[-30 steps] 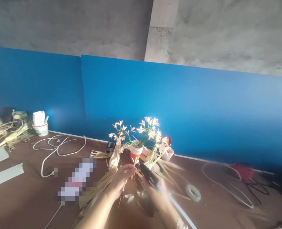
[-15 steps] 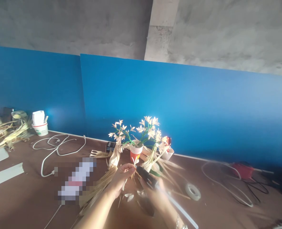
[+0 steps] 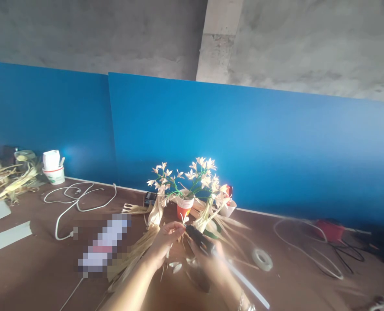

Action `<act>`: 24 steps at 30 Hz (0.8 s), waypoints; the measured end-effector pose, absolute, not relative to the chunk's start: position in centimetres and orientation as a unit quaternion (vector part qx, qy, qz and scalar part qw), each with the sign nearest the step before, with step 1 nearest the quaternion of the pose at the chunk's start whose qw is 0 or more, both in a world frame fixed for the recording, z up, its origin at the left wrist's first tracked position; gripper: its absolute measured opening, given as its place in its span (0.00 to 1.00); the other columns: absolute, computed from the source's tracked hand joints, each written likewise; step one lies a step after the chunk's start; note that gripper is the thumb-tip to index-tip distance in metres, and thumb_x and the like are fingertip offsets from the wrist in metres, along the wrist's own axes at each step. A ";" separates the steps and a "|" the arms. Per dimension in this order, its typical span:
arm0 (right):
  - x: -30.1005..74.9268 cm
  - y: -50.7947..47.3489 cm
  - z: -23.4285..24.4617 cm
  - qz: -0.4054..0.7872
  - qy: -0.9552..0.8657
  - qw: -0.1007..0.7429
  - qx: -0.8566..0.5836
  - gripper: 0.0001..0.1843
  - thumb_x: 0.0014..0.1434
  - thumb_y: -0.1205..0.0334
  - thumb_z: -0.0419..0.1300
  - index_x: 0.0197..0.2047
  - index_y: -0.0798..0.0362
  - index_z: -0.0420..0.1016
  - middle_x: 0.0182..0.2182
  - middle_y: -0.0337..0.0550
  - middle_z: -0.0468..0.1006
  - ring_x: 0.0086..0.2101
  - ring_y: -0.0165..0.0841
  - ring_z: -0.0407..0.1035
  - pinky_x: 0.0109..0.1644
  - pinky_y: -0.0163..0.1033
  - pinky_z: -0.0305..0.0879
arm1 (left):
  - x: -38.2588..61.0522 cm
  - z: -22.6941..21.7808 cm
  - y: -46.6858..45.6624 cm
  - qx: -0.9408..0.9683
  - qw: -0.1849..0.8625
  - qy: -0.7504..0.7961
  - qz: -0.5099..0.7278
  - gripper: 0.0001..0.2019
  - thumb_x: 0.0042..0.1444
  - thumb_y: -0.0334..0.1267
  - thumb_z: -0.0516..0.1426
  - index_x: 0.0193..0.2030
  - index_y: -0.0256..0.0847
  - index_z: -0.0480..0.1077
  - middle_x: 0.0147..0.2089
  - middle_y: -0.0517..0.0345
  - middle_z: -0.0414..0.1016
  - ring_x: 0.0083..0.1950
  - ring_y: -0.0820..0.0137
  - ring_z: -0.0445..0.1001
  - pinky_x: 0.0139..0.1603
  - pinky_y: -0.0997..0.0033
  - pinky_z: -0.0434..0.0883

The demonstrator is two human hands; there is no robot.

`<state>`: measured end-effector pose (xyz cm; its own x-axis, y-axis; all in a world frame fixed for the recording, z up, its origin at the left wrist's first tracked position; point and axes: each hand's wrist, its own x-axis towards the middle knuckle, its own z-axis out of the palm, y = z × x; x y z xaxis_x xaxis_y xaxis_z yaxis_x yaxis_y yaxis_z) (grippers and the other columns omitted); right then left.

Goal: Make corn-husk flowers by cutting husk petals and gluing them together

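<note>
Between the fingertips of my left hand (image 3: 170,236) is a small pale husk flower (image 3: 184,218), its petals pointing up. My right hand (image 3: 208,259) is wrapped round a black hot glue gun (image 3: 197,238), and a long whitish glue stick (image 3: 248,285) sticks out of its back end. The gun's tip meets or nearly meets the base of the flower; the exact contact is too small to make out. Just beyond stands an orange-and-white paper cup (image 3: 184,208) with green stems and many cream flowers (image 3: 205,172). Loose petals (image 3: 176,267) lie below my hands.
Dried corn husks (image 3: 140,246) surround the work area. A tape roll (image 3: 262,259) lies right, near a cable and a red object (image 3: 330,230). On the left are a pixelated power strip (image 3: 106,244), a white cable (image 3: 78,201) and a white tub (image 3: 54,175). A blue partition (image 3: 244,142) stands behind.
Both hands, the flower and the glue gun keep almost the same position. The view has shifted only very slightly.
</note>
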<state>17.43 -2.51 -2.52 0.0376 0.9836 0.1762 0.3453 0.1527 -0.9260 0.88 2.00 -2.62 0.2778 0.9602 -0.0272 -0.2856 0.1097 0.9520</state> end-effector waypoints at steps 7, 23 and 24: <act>17.7 -2.6 -2.6 0.338 -0.611 0.461 -0.549 0.14 0.57 0.53 0.60 0.31 0.57 0.75 0.21 0.38 0.71 0.23 0.29 0.60 0.27 0.34 0.59 | 1.0 -2.8 2.1 0.468 0.652 0.357 0.478 0.18 0.42 0.54 0.67 0.28 0.42 0.73 0.30 0.62 0.71 0.39 0.66 0.66 0.44 0.69 0.61; 17.5 -3.0 -1.1 0.349 -0.596 0.472 -0.548 0.13 0.53 0.54 0.62 0.26 0.56 0.72 0.23 0.40 0.74 0.25 0.31 0.64 0.29 0.35 0.62 | 0.5 -2.5 2.2 0.500 0.630 0.335 0.491 0.15 0.46 0.52 0.67 0.29 0.41 0.76 0.35 0.58 0.73 0.43 0.64 0.68 0.48 0.67 0.60; 17.6 -3.0 -1.1 0.355 -0.592 0.477 -0.544 0.14 0.53 0.53 0.62 0.26 0.55 0.72 0.23 0.40 0.74 0.25 0.31 0.64 0.29 0.35 0.62 | 0.4 -2.2 2.2 0.511 0.626 0.329 0.489 0.15 0.47 0.52 0.66 0.28 0.41 0.75 0.33 0.59 0.72 0.41 0.65 0.67 0.47 0.67 0.60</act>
